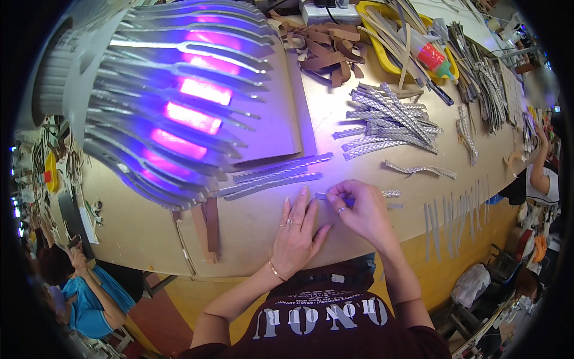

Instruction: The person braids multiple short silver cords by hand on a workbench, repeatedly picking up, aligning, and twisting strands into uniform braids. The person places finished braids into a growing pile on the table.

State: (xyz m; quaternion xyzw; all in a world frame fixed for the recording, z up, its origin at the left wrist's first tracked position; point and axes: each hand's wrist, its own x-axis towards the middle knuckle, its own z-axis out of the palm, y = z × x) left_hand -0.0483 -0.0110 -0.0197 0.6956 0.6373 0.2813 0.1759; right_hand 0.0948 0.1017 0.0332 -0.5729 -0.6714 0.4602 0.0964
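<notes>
My left hand (295, 230) lies flat on the table with its fingers stretched out, holding nothing; its fingertips are beside the end of a short grey strip (321, 195). My right hand (365, 210) pinches that strip between thumb and fingers. A braided silver-grey end (391, 194) and a plain grey end (395, 206) stick out past the right hand; whether they belong to the same strip is hidden under it. Just beyond my left hand, several grey strips with pale braiding (275, 176) lie side by side.
A large finned lamp (179, 102) glowing violet hangs over the table's left. Behind lie brown straps (329, 48), a heap of braided strips (391, 122) and a yellow tray (376, 45) with a bottle (431, 58). Thin grey strips (448, 221) line the right front edge. Other people work on both sides.
</notes>
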